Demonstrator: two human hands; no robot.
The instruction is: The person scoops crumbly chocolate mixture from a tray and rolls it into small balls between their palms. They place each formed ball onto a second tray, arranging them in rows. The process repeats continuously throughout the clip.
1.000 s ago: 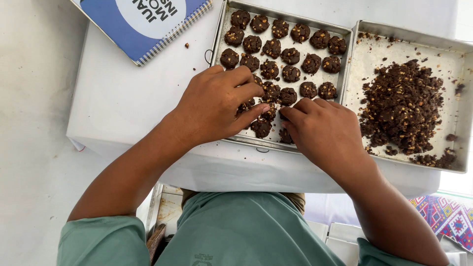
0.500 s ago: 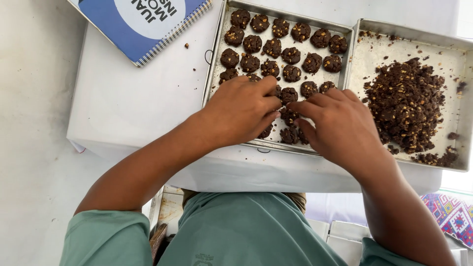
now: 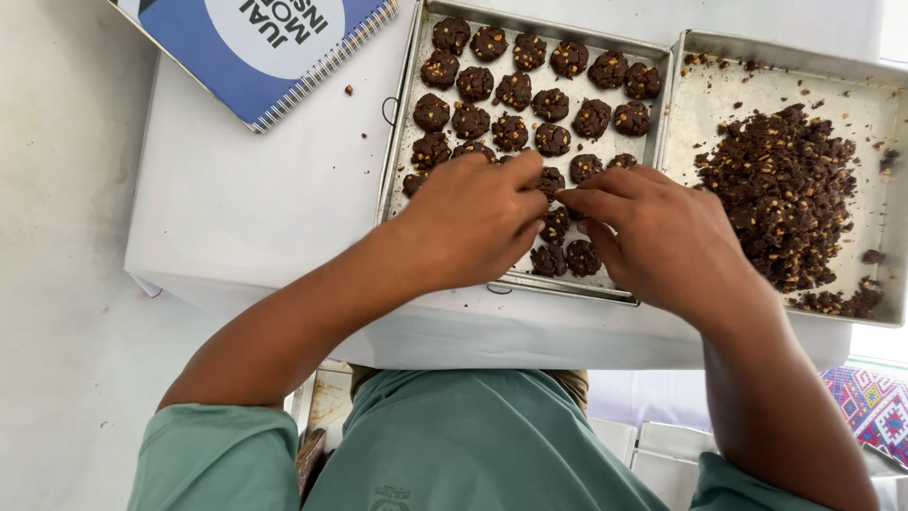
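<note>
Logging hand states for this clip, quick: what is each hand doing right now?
Left hand: curled over the cookie tray; whether it holds a piece cannot be told.
Right hand: fingertips meet the left's; grip cannot be told.

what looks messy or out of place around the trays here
A few dark crumbs lie loose on the white tabletop, between the spiral notebook and the cookie tray. The right tray has scattered bits around its dough heap. Nothing looks damaged.
</note>
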